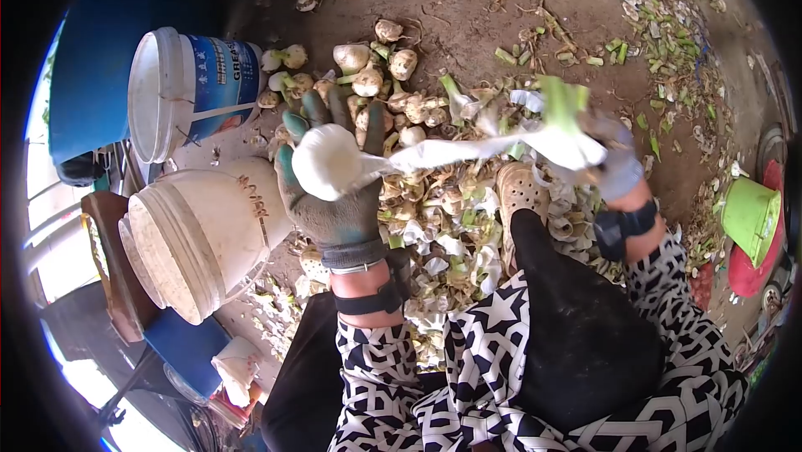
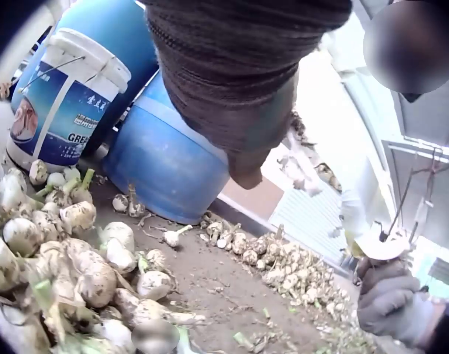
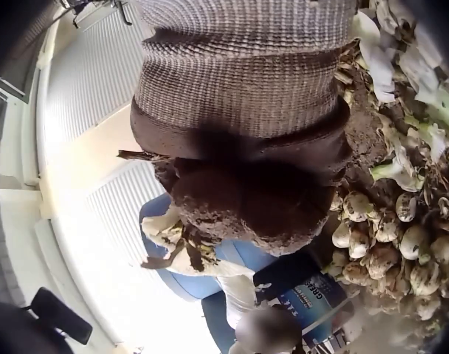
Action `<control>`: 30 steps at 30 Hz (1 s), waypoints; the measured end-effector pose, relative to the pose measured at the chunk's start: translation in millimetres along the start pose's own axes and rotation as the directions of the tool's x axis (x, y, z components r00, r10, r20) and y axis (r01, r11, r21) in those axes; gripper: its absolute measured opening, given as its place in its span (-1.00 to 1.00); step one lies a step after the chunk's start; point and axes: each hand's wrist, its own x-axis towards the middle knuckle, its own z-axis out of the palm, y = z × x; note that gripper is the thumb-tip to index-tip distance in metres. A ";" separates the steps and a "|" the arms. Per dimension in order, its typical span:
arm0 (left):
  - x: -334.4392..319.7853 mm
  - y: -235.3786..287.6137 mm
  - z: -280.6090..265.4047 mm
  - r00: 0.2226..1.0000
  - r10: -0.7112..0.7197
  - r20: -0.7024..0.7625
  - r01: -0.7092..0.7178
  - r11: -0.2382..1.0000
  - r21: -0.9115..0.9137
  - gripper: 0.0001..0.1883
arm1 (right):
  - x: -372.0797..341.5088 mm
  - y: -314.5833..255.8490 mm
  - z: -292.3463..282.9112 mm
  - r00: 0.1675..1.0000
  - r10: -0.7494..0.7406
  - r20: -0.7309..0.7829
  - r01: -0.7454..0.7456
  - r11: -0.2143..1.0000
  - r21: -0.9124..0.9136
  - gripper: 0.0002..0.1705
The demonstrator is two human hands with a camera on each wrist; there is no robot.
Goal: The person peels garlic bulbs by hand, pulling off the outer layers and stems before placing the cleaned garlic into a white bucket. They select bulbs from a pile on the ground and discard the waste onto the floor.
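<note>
A smooth white bulb (image 1: 327, 161) lies against the palm of the gloved left hand (image 1: 338, 210), whose fingers are spread around it in the head view. From the bulb a white strip (image 1: 451, 153) stretches across to the gloved right hand (image 1: 616, 164), blurred, which grips a white stalk with a green end (image 1: 561, 105). In the left wrist view the right hand (image 2: 398, 304) is curled at lower right, and the left glove (image 2: 239, 88) fills the top. In the right wrist view the right glove (image 3: 243, 147) covers the top centre, with pale peel (image 3: 235, 284) below it.
Unpeeled bulbs (image 1: 368, 80) and loose peel (image 1: 434, 264) cover the ground between and beyond the arms. At left stand a labelled bucket (image 1: 180, 93), a white bucket (image 1: 225, 226) and a blue barrel (image 1: 92, 76). A green container (image 1: 750, 220) is at far right.
</note>
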 end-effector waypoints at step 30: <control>26.1 364.6 67.7 0.624 0.779 0.062 -0.084 -0.012 0.996 -0.40 | 237.6 52.0 130.3 0.969 0.210 0.131 0.245 -0.749 -0.616 -0.35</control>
